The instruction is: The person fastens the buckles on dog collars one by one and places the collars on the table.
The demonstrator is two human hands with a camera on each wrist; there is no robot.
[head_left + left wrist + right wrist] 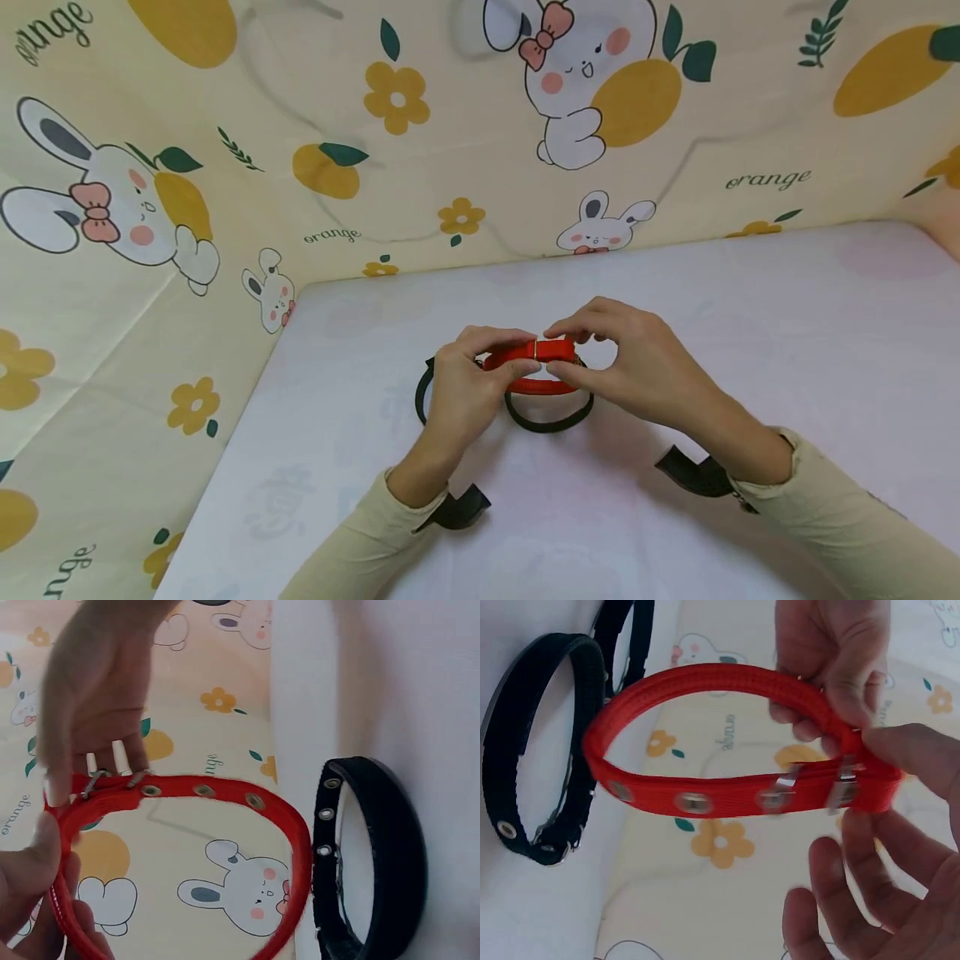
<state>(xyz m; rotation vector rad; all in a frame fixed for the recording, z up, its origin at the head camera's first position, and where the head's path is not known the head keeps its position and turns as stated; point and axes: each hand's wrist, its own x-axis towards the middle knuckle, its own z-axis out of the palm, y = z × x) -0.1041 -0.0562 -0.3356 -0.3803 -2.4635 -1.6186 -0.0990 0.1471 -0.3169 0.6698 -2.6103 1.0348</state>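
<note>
A red collar with metal eyelets and a buckle is held up above the table as a closed loop. My left hand grips its band between thumb and fingers, close to the buckle end. From the other side my right hand pinches the buckle end, thumb on one face and fingertips on the other. In the right wrist view the strap of the red collar runs through the metal buckle. The left wrist view shows the eyelets along the strap.
Just below the red loop a black collar with eyelets stands on the white table. Another black collar is partly hidden behind my left hand. A patterned cloth with rabbits and oranges rises at the back and left.
</note>
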